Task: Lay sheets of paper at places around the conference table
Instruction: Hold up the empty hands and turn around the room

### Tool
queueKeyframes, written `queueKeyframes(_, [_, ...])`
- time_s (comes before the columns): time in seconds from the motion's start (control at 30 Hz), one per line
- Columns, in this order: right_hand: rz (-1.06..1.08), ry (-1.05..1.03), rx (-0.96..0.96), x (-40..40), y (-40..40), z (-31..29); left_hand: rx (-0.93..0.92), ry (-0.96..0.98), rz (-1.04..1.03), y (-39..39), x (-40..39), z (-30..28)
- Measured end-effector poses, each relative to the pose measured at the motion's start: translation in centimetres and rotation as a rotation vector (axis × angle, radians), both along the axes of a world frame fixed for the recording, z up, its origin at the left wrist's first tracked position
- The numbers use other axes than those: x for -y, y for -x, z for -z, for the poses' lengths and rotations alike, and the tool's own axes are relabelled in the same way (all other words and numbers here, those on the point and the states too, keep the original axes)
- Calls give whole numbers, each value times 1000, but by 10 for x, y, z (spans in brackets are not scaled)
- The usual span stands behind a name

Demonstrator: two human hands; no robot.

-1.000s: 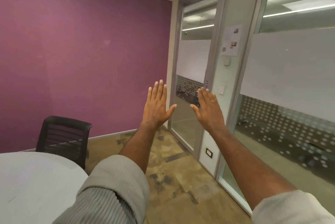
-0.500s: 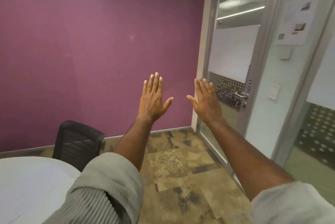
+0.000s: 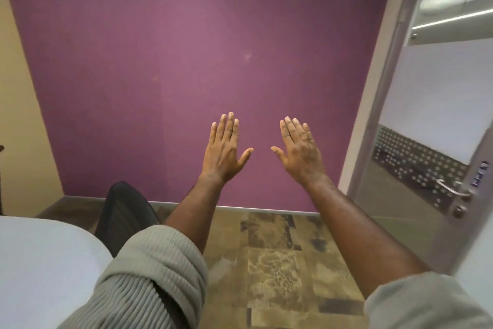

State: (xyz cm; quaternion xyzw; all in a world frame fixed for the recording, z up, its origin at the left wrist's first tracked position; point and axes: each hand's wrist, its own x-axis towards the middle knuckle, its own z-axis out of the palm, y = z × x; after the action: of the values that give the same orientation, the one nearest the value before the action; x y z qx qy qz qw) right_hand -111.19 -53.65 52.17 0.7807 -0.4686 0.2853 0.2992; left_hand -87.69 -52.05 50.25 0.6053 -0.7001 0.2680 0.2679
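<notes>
Head view shows us both hands raised in front of a purple wall [image 3: 186, 62], backs toward us, fingers straight and pointing up. Our left hand [image 3: 223, 150] is spread flat and holds nothing; our right hand [image 3: 300, 151] is likewise flat and bare, thumbs angled toward each other with a gap between them. Both forearms are bare, with grey ribbed sleeves [image 3: 149, 278] pushed up near the elbows; the right sleeve is cut off by the lower right corner. Of the white tabletop [image 3: 45, 270] we see only a rounded part at the lower left, the rest running out of frame or lying behind the left sleeve. We can make out no sheets of paper on that visible part or in either hand. A black chair [image 3: 125, 208] stands just beyond the tabletop's edge, its lower half hidden. At right, a glass door [image 3: 426, 158] with a frosted dotted band and a metal handle [image 3: 453, 191] is cropped by the edge. Patterned carpet tiles [image 3: 272, 262] cover the floor.
</notes>
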Motion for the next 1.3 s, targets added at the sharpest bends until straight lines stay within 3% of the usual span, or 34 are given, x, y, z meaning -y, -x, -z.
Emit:
queueKeyframes(0.33, [-146, 2, 56, 208, -113, 19, -25, 20, -119, -112, 177, 13])
queueKeyframes(0.6, [-238, -18, 129, 360, -243, 12, -10, 7, -233, -237, 302, 8])
queueKeyframes(0.9, [-402, -97, 167, 502, -394, 45, -20, -44, -399, -372, 411, 35])
queueKeyframes(1.3, [-650, -198, 39, 706, -595, 71, -105, -73, -681, -535, 568, 55])
